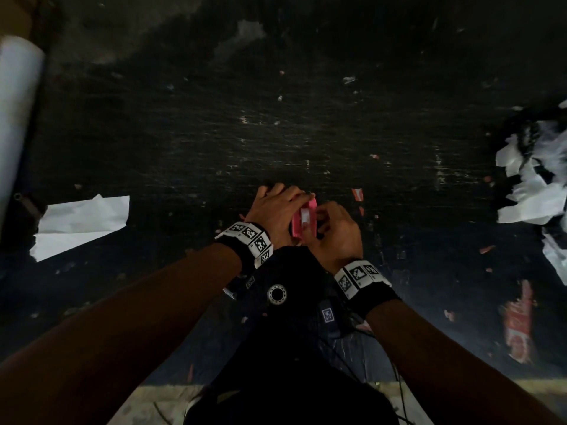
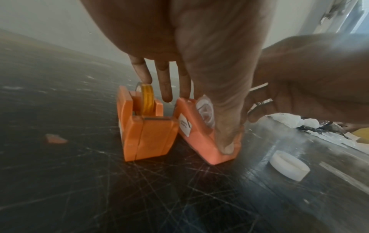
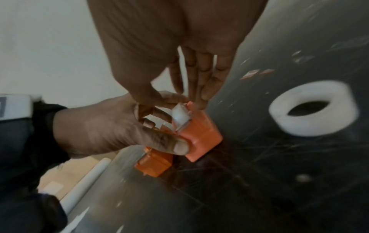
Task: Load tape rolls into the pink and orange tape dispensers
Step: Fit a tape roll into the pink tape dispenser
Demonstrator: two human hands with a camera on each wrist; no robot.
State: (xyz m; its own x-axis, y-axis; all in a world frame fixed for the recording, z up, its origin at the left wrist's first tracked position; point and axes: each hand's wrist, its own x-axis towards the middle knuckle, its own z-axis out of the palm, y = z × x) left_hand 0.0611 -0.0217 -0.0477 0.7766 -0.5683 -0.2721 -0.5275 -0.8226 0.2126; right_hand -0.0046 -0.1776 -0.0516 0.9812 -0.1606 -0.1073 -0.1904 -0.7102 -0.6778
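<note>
The pink dispenser stands on the dark table, with a clear tape roll seated in it. My left hand grips it, thumb down its front and fingers behind. My right hand comes in from the right and pinches the loose tape end over the cutter. The orange dispenser stands right beside the pink one, to its left. It holds a yellow tape roll, which one left fingertip touches.
A white tape roll lies flat on the table to the right of the dispensers. A white paper sheet lies at the left, a crumpled paper heap at the right. A big white roll stands far left. Red scraps lie near right.
</note>
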